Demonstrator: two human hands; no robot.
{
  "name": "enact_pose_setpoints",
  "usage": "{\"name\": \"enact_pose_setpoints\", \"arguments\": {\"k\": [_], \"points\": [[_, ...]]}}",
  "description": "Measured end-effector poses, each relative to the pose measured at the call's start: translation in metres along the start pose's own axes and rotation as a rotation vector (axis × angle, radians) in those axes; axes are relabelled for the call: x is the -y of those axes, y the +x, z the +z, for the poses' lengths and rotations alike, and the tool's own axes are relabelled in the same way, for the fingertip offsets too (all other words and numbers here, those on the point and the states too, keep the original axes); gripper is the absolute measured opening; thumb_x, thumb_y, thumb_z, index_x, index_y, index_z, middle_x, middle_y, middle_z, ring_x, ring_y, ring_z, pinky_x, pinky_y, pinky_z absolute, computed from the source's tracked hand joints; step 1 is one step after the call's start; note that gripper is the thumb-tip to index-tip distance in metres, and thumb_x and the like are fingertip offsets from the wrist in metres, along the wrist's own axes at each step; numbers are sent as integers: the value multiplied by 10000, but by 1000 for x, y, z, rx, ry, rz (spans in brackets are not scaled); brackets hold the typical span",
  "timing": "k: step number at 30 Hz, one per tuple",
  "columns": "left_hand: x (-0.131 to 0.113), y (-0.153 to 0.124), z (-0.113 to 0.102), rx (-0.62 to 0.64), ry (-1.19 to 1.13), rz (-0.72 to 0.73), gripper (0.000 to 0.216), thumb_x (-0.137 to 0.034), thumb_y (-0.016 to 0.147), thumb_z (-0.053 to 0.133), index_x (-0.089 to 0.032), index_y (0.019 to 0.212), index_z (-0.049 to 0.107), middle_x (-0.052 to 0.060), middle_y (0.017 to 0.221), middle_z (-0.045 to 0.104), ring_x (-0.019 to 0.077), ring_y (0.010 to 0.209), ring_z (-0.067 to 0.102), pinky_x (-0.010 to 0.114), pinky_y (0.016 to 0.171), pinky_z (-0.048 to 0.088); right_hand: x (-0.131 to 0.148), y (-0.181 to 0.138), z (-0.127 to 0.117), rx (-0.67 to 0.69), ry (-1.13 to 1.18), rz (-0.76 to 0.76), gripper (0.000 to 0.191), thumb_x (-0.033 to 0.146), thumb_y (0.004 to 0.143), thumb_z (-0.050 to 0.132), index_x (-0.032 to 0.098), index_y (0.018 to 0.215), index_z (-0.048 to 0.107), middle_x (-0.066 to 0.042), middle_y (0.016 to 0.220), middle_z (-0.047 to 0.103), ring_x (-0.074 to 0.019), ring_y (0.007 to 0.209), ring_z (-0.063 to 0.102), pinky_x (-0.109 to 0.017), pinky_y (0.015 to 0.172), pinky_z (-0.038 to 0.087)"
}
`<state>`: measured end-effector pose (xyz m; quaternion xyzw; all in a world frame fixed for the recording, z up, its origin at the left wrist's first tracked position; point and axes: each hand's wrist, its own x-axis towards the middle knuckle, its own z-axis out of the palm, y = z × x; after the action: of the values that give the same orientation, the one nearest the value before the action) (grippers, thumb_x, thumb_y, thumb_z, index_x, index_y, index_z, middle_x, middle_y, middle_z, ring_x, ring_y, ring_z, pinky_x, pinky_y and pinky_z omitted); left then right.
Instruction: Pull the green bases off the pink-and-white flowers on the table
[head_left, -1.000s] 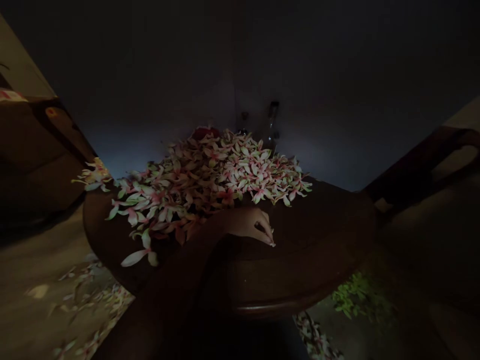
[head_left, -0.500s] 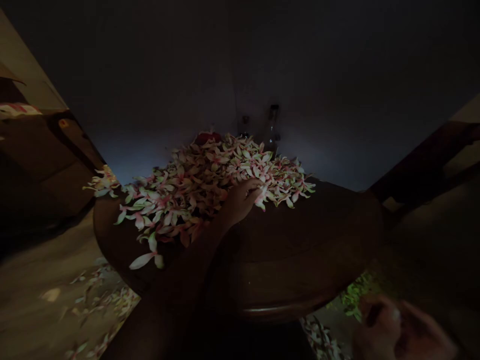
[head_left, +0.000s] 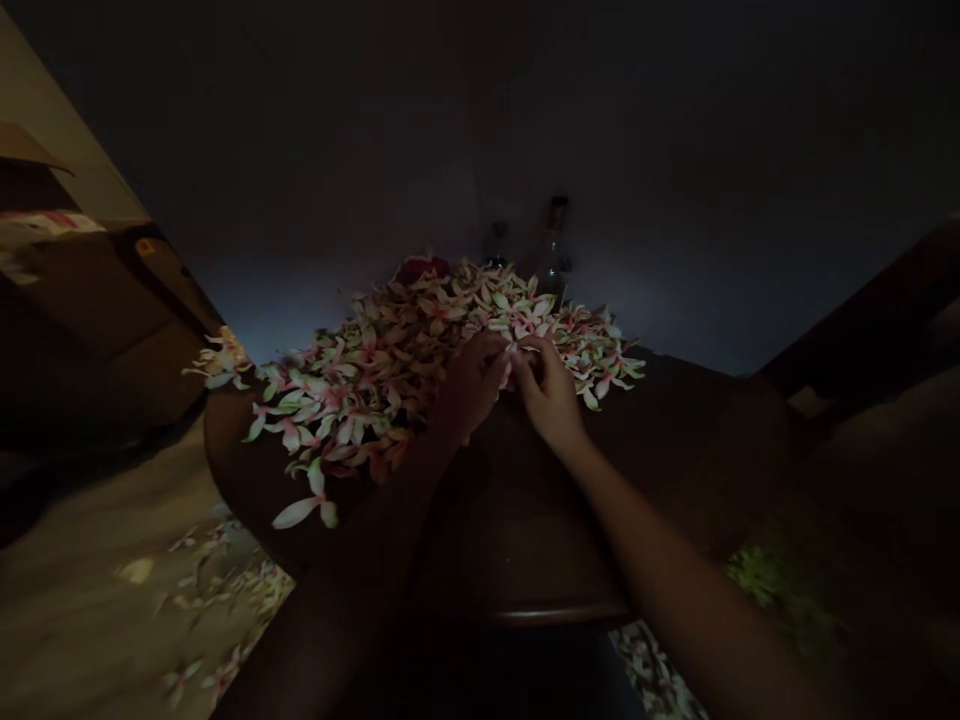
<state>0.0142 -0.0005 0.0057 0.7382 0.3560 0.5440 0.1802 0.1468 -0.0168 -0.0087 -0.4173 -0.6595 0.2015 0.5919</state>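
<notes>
At the far left stands a bulky brown form [head_left: 112, 290] with a pale red-marked patch on top, too dim to identify. On the sandy-brown floor [head_left: 82, 600] below lie scattered pink-and-white petalled flowers [head_left: 255, 590]. A pale yellow-and-pink flower cluster [head_left: 223, 360] sits at the left edge of the dark brown, round-edged wooden bench [head_left: 712, 430], with a loose white three-petalled flower [head_left: 315, 508] nearer the front. Next comes a wide heap of pink-and-white, green-tipped flowers [head_left: 367, 345], spread along the back, probably so that it stays within reach and leaves the front free. A red rounded object [head_left: 424, 268] shows behind it.

At the heap's front edge, the left hand [head_left: 471, 385] has its grip pinched together on a small pale pink-and-white flower piece [head_left: 506, 372], the right hand's [head_left: 551, 395] fingertips closed on it from the other side; holding it from both sides likely keeps something so slight steady. Behind stand a small dark-topped bottle [head_left: 499, 245] and a taller clear glass bottle with a dark cap [head_left: 556, 250], perhaps pushed back out of the way. Bright green leafy stuff [head_left: 765, 575] lies below at the right. No brand, label or writing can be read
</notes>
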Motion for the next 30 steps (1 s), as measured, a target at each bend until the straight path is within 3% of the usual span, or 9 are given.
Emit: {"name": "enact_pose_setpoints", "arguments": {"k": [4, 7, 11, 16, 22, 30], "points": [[-7, -3, 0, 95, 105, 46, 192, -256, 917, 525, -197, 1018, 677, 39, 1016, 697, 157, 946, 632, 250, 827, 498, -3, -2, -15, -22, 137, 79, 290, 516, 871, 599, 238, 875, 519, 31, 673, 564, -128, 553, 526, -258, 522, 398], [-8, -2, 0, 114, 143, 43, 197, -259, 884, 588, -204, 1031, 708, 39, 1014, 720, 162, 923, 642, 254, 817, 498, -2, 2, -20, -51, 62, 63, 284, 498, 856, 623, 229, 827, 536, 25, 652, 565, -139, 578, 522, -271, 562, 409], [-7, 0, -3, 110, 212, -9, 216, -322, 831, 684, -211, 1007, 743, 42, 951, 748, 180, 906, 668, 290, 873, 489, -1, 2, -19, -112, -31, -13, 241, 452, 864, 620, 222, 816, 569, 19, 671, 569, -139, 615, 516, -281, 616, 407], [-9, 0, -5, 152, 290, -14, 191, -367, 867, 628, -264, 918, 781, 8, 818, 757, 185, 792, 678, 305, 824, 498, 1, 0, -19, -74, 33, -2, 220, 438, 861, 628, 225, 830, 585, 10, 713, 593, -143, 650, 540, -291, 651, 427], [-10, -1, -5, 81, 306, -19, 201, -345, 868, 620, -243, 876, 793, 15, 782, 749, 179, 782, 681, 299, 844, 511, 4, 3, -19, -31, 112, -7, 167, 383, 846, 646, 224, 843, 593, 16, 727, 587, -144, 691, 561, -292, 682, 448], [-1, -1, -4, 123, 122, -104, 225, -373, 842, 659, -233, 983, 765, 32, 969, 767, 201, 916, 711, 301, 865, 541, 0, 6, -21, -6, 247, 144, 305, 462, 762, 712, 215, 933, 656, 3, 721, 626, -143, 616, 566, -281, 575, 474]]}}
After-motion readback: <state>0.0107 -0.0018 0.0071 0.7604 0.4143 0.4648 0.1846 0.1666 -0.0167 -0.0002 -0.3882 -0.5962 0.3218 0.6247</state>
